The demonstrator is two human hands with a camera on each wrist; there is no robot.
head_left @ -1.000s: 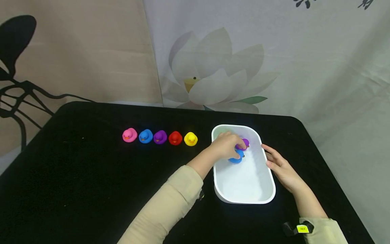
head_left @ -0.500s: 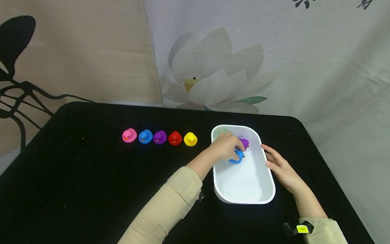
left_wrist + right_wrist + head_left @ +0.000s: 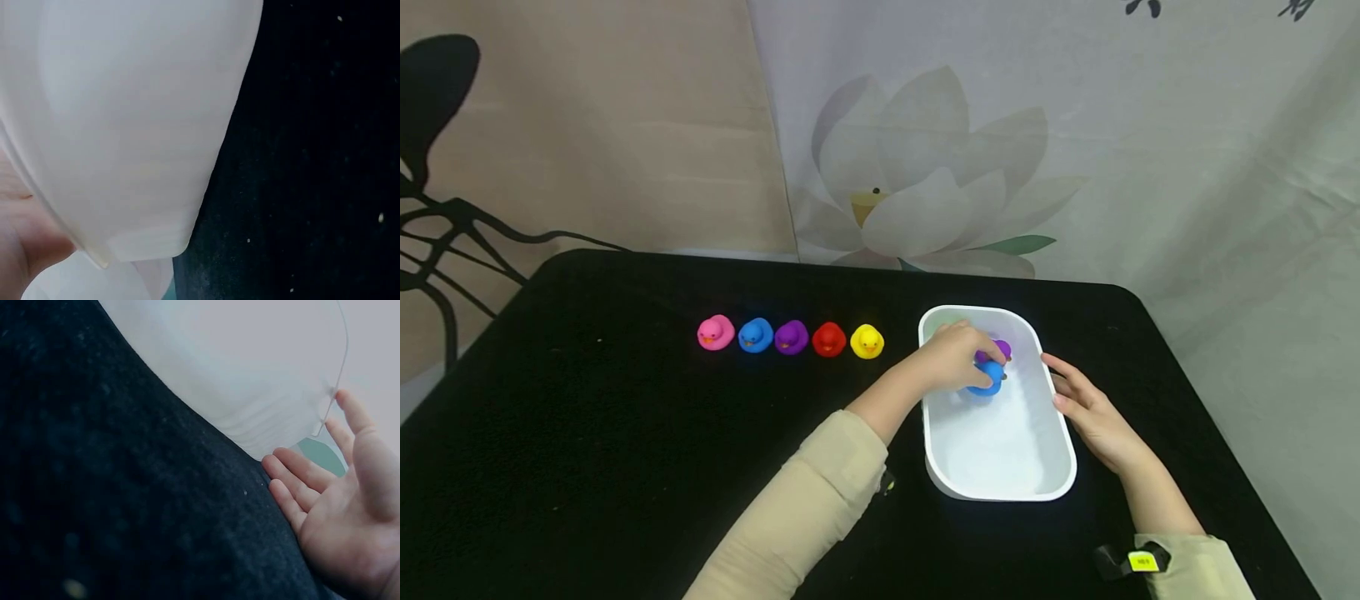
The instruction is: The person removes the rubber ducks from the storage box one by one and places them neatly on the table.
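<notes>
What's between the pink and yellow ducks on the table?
From the pink duck: a blue duck, a purple duck, then a red duck. The head view shows this.

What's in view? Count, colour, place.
Row ducks: 5, pink duck, blue duck, purple duck, red duck, yellow duck, left to right on table
Tub: 1, white, right of row
Tub's blue duck: 1, blue, in tub, partly hidden
Tub's purple duck: 1, purple, beyond it, partly hidden
Green tint: 1, tub's far left corner, source unclear
Table: 1, black, under tub
Backdrop panels: 2, beige left, pale right, behind table
Flower print: 1, whitish, on pale panel
Print marks: 2, dark, top right
Chair-like shape: 1, black, far left
Sleeves: 2, beige, both arms
Wrist devices: 2, black, at cuffs
Left hand: 1, bare, gripping tub's blue duck
Right hand: 1, bare, at tub's right side
</notes>
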